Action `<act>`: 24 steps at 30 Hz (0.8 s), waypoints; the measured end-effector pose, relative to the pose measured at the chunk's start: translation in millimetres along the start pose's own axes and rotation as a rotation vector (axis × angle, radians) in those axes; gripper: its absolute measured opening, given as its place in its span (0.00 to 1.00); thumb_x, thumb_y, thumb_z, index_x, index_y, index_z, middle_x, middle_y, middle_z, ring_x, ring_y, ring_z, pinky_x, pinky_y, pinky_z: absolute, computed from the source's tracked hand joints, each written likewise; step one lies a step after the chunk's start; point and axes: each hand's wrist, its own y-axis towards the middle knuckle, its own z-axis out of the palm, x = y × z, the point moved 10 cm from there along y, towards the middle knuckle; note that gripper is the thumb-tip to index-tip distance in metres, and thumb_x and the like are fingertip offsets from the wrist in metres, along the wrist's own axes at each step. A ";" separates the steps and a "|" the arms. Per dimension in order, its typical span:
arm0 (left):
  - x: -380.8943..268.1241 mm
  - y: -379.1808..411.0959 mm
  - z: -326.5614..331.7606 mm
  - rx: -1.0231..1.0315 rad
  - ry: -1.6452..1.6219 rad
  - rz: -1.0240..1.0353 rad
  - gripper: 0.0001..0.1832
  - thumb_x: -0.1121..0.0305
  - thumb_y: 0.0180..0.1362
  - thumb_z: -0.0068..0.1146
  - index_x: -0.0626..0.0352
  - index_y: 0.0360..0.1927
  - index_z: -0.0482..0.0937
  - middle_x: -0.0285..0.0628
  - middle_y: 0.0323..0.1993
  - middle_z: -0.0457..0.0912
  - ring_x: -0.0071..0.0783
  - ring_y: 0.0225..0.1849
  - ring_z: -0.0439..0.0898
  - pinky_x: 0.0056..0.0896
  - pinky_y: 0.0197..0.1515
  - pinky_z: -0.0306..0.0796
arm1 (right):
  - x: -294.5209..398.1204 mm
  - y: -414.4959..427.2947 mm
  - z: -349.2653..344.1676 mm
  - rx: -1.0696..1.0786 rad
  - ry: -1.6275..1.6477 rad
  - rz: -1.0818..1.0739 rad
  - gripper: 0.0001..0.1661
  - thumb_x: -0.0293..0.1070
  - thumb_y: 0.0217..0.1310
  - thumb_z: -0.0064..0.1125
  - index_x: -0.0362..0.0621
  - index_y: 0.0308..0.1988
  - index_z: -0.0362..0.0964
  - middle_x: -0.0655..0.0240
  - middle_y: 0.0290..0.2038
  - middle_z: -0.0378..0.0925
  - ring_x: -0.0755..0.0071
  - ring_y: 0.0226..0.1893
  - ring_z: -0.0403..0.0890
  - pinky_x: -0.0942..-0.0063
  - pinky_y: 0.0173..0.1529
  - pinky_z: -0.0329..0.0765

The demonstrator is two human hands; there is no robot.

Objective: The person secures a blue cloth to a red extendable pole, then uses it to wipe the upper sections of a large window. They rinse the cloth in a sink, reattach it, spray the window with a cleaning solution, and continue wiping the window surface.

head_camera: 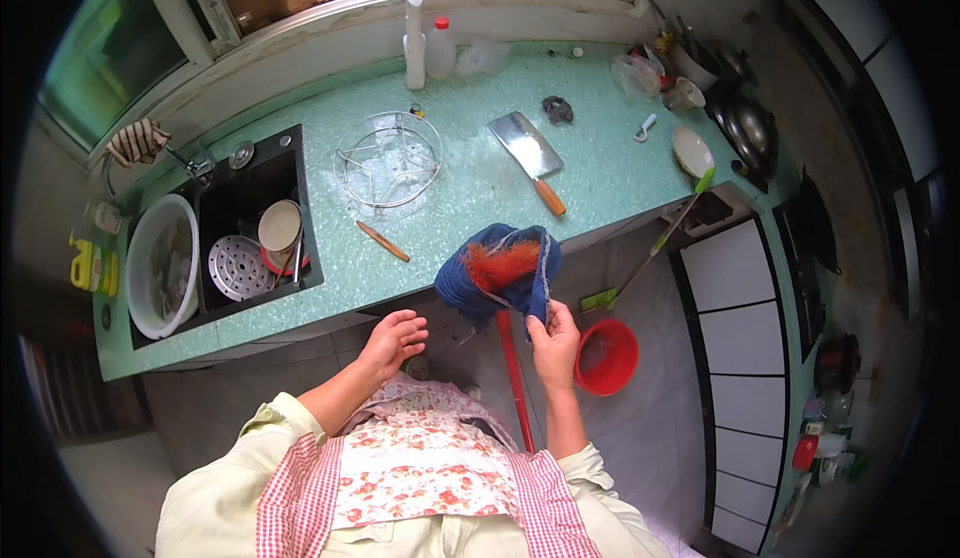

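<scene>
A broom with a red handle (513, 378) stands head-up in front of me, its lower end passing out of sight behind my apron. Blue cloth (461, 280) is wrapped loosely around its head, and orange bristles (502, 264) show through the cloth's open top. The thumb and fingers of my right hand (555, 336) pinch the cloth's frayed edge on the right. My left hand (394, 344) is held to the left of the broom, fingers apart and nothing in it, below the edge of the green counter (465, 183).
A cleaver (526, 145), a wooden-handled small tool (382, 241) and a wire steamer rack (388, 159) lie on the counter. At left, a sink (247, 183) holds dishes and a white basin (161, 265). A red bucket (607, 355) and a green-headed cleaning tool (598, 300) stand at right.
</scene>
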 end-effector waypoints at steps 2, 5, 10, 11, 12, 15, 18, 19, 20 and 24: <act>17.2 12.6 -16.0 -0.103 0.222 -0.006 0.21 0.72 0.60 0.59 0.55 0.56 0.69 0.39 0.51 0.79 0.29 0.47 0.79 0.35 0.46 0.76 | -7.7 -3.0 -1.9 0.048 -0.025 0.018 0.15 0.19 0.59 0.57 0.35 0.48 0.72 0.74 0.37 0.77 0.85 0.35 0.75 0.83 0.41 0.72; 25.2 29.8 -1.6 -0.153 0.321 0.090 0.24 0.70 0.60 0.58 0.55 0.60 0.68 0.37 0.54 0.77 0.30 0.52 0.76 0.37 0.50 0.72 | -10.2 -12.0 -1.8 0.109 -0.157 0.002 0.14 0.19 0.58 0.57 0.37 0.46 0.74 0.77 0.34 0.76 0.87 0.32 0.73 0.84 0.36 0.71; 44.3 54.8 39.0 -0.112 0.279 0.032 0.25 0.70 0.59 0.58 0.56 0.60 0.69 0.38 0.55 0.76 0.30 0.55 0.74 0.40 0.51 0.69 | 69.1 -41.3 6.2 0.090 -0.502 -0.308 0.13 0.22 0.56 0.58 0.36 0.44 0.74 0.64 0.34 0.76 0.69 0.30 0.78 0.74 0.36 0.74; 50.3 59.0 42.0 -0.110 0.252 0.047 0.23 0.71 0.59 0.57 0.57 0.59 0.70 0.39 0.54 0.77 0.30 0.53 0.75 0.39 0.50 0.70 | 82.2 -47.7 9.3 0.096 -0.539 -0.394 0.13 0.23 0.56 0.58 0.36 0.44 0.74 0.60 0.34 0.76 0.63 0.30 0.79 0.71 0.36 0.75; 56.6 62.0 44.4 -0.109 0.225 0.061 0.22 0.71 0.59 0.57 0.58 0.58 0.72 0.39 0.52 0.78 0.29 0.51 0.76 0.38 0.49 0.70 | 88.2 -52.9 15.7 0.145 -0.596 -0.445 0.12 0.24 0.55 0.59 0.39 0.42 0.74 0.56 0.34 0.75 0.54 0.33 0.79 0.64 0.37 0.76; 60.7 56.6 41.4 -0.140 0.420 0.243 0.16 0.72 0.58 0.57 0.62 0.51 0.76 0.40 0.43 0.81 0.29 0.42 0.79 0.34 0.42 0.73 | 97.6 -74.1 43.3 0.309 -0.763 -0.674 0.10 0.24 0.53 0.60 0.41 0.39 0.74 0.58 0.32 0.74 0.53 0.33 0.77 0.61 0.37 0.75; 46.1 21.8 57.1 -0.161 0.452 0.315 0.13 0.73 0.56 0.57 0.63 0.46 0.78 0.39 0.37 0.82 0.29 0.35 0.80 0.30 0.34 0.74 | 54.5 -90.1 66.4 0.496 -0.848 -0.679 0.09 0.26 0.51 0.59 0.46 0.37 0.75 0.62 0.32 0.76 0.55 0.35 0.78 0.61 0.38 0.77; 45.6 21.7 57.2 -0.099 0.409 0.295 0.13 0.73 0.56 0.57 0.64 0.46 0.78 0.38 0.37 0.82 0.28 0.35 0.80 0.30 0.32 0.74 | 36.2 -95.7 74.6 0.558 -0.869 -0.671 0.09 0.27 0.52 0.59 0.46 0.37 0.75 0.62 0.32 0.76 0.55 0.35 0.79 0.61 0.39 0.78; 41.1 19.4 59.6 -0.084 0.445 0.285 0.13 0.73 0.56 0.57 0.64 0.45 0.79 0.38 0.36 0.82 0.28 0.35 0.80 0.30 0.32 0.75 | 17.0 -100.6 81.3 0.619 -0.892 -0.659 0.08 0.27 0.52 0.59 0.46 0.36 0.75 0.62 0.32 0.76 0.55 0.36 0.79 0.60 0.39 0.78; 40.4 14.1 75.4 0.003 0.507 0.287 0.06 0.71 0.56 0.58 0.61 0.35 0.81 0.36 0.30 0.81 0.25 0.30 0.78 0.28 0.29 0.72 | -47.5 -94.9 85.8 0.701 -0.931 -0.586 0.09 0.27 0.52 0.58 0.46 0.37 0.76 0.59 0.32 0.77 0.53 0.38 0.80 0.58 0.41 0.78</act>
